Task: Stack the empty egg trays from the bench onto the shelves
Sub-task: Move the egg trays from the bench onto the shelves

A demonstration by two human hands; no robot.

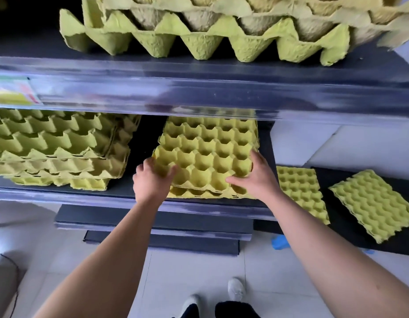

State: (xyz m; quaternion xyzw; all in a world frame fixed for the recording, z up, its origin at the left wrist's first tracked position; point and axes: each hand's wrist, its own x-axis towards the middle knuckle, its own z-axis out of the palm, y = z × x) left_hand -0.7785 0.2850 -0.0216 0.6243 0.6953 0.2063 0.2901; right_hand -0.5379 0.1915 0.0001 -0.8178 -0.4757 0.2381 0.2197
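The left hand (152, 180) and right hand (255, 177), fingers curled over its near corners, hold the top tray (208, 154) on the middle shelf's (61, 196) right-hand pile; press evenly so the cups nest squarely.

**Setting: shop or stockroom shelving bay**

Tiered dark metal shelves (199, 92) with glossy front rails. A coloured paper label (13, 92) sits in the upper rail, as on retail shelving. Two tiers carry stacks of identical yellow-green pulp egg trays (56, 148), which reads as bulk stock. Pale tiled floor (199, 267). A low dark worktop (346, 235) beside the shelving holds two loose trays (373, 203).
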